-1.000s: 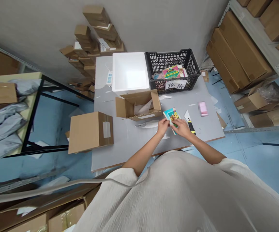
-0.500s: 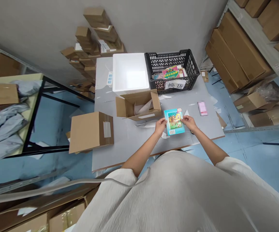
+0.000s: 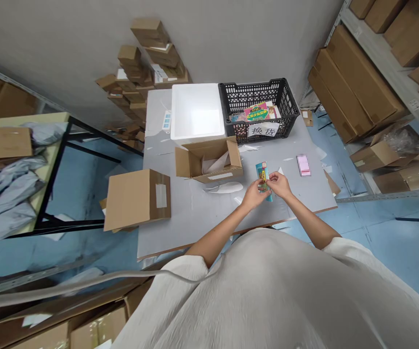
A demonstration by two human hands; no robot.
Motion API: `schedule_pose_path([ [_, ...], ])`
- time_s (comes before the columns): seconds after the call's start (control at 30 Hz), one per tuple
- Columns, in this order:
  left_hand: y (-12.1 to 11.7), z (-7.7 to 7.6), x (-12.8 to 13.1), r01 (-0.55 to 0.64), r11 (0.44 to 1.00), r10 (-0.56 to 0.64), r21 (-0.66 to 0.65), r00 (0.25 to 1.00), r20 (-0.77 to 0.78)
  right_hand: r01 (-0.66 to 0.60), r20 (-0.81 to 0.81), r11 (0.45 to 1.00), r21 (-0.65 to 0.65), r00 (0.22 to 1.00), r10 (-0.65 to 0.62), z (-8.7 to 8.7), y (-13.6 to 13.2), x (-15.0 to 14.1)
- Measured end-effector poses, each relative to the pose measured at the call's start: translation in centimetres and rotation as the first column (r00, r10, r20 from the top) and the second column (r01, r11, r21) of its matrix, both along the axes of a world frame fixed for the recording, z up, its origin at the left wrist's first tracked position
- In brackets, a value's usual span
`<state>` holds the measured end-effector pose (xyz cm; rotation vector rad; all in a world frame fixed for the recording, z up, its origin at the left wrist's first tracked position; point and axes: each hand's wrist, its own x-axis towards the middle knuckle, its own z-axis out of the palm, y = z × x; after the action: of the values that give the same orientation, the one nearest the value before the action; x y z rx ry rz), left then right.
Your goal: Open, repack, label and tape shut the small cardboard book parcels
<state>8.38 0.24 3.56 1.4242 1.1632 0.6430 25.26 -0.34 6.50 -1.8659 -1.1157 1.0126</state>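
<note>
A thin turquoise picture book is tilted in both hands above the table's front part, so only a narrow strip of its cover shows. My left hand is closed on its left side. My right hand grips it from the right, fingertips close to those of the left. Part of the cover is hidden behind the fingers. To the left of the hands stands an open cardboard box with crumpled paper inside. Scraps of white paper lie between the box and my left hand.
Behind the box are a white foam bin and a black plastic crate holding books. A closed carton sits at the table's left edge. A pink item lies at right. Shelves with cartons flank the table.
The book has turned from lying face up to a steep tilt, showing a narrow strip. Both hands have come closer together, the left one shifting right.
</note>
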Motion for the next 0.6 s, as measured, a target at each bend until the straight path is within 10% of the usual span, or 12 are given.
schedule_pose_path([
  [0.2,0.0,0.6,-0.2,-0.033,0.999,0.037,0.038,0.995,-0.097,-0.084,0.130,0.996,-0.017,0.988,0.086,0.6,0.0,-1.3],
  [0.4,1.4,-1.1,-0.4,-0.226,0.941,0.251,-0.253,0.965,0.074,-0.255,0.020,0.964,0.076,0.967,0.254,-0.7,0.2,-1.0],
  [0.6,2.0,-2.0,-1.4,-0.271,0.914,0.348,-0.303,0.907,0.237,-0.081,0.198,0.989,0.122,0.979,0.056,-2.1,-0.9,4.0],
])
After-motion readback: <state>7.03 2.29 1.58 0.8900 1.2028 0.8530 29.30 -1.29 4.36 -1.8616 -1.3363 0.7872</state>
